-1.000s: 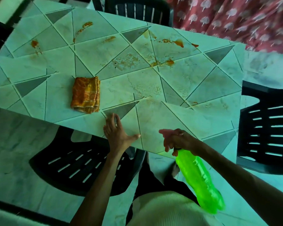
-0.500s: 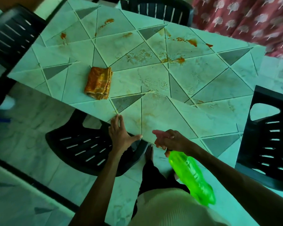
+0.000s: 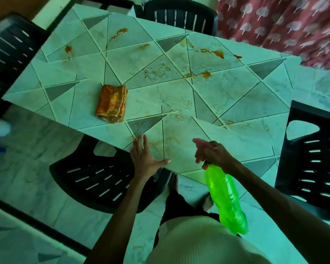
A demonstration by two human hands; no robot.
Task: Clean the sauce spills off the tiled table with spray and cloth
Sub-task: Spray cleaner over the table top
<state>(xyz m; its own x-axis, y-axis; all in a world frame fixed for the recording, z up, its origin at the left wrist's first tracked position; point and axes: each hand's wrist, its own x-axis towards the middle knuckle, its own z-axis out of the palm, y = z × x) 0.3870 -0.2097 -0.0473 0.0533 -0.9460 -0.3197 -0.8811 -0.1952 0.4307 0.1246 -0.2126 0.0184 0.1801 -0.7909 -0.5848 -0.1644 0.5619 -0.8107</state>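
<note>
The tiled table (image 3: 255, 103) carries orange sauce spills (image 3: 204, 74) across its middle and far side, with fainter smears near me. A folded orange cloth (image 3: 111, 103) lies on the table's left part, apart from both hands. My left hand (image 3: 144, 158) rests flat on the near table edge, fingers straight and spread. My right hand (image 3: 211, 153) grips the head of a bright green spray bottle (image 3: 226, 199), nozzle end toward the table, body slanting down toward me.
Black plastic chairs stand around the table: one under the near edge (image 3: 95, 174), one at the right (image 3: 312, 161), one at the far side (image 3: 179, 14), one at the far left (image 3: 10, 46). A patterned red curtain (image 3: 286, 25) hangs at the back right.
The view has shifted so the table sits further right in the frame. My hands stay at the near edge, the left flat on the tiles, the right holding the bottle. The cloth has not moved.
</note>
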